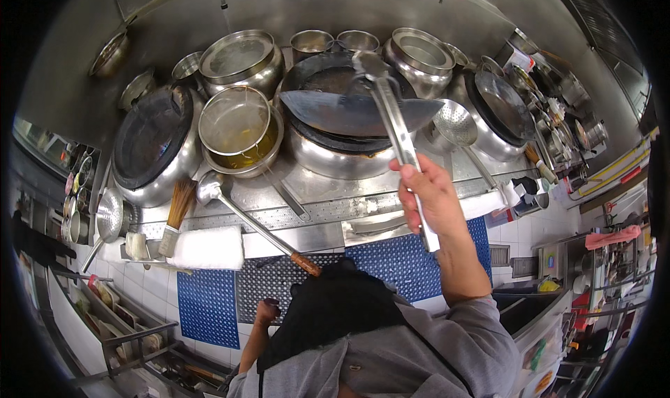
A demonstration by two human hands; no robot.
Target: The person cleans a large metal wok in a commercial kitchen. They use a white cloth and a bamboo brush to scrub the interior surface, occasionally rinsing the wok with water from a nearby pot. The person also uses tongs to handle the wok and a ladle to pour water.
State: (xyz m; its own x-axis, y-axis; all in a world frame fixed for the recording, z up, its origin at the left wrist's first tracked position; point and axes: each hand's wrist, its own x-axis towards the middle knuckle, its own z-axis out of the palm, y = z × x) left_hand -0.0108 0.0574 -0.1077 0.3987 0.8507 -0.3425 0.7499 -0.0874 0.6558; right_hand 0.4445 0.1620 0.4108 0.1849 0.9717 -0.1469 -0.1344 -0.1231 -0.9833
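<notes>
My right hand (430, 188) grips a pair of long steel tongs (399, 128) by the lower part. The far end of the tongs is blurred over a dark wok (335, 107), which sits tilted at the middle burner (335, 160). Whether the tongs touch the wok, I cannot tell. Low by my left side, my left hand (268, 310) is curled and partly dark, with nothing visible in it. Left of the wok, a round mesh strainer (234, 119) rests over a pot of yellow oil (243, 157). A perforated ladle (455, 121) lies right of the wok.
Further woks stand on the left burner (154, 136) and the right burner (502, 105). A steel ladle (246, 217) points toward me, beside a bamboo brush (179, 209). A white folded towel (207, 247) lies on the front edge. Lidded pots (241, 76) line the back.
</notes>
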